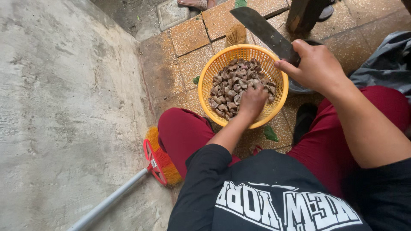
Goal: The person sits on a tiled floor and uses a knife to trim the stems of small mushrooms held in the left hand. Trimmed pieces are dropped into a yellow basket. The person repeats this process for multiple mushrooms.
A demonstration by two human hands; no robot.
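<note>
down between my knees, my left hand digs closed-fingered into the brown shelled pieces in the yellow basket on the tiled floor, while my right hand grips a dark cleaver raised just above its rim.

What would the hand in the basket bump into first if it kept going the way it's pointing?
The left hand points down into the yellow basket, so it would meet the brown nut pieces first; its fingertips seem to touch them already.

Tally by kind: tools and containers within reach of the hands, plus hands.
Hands: 2, left hand and right hand
Large knife: 1
Yellow basket of brown pieces: 1
Broom: 1
Total: 5
</note>
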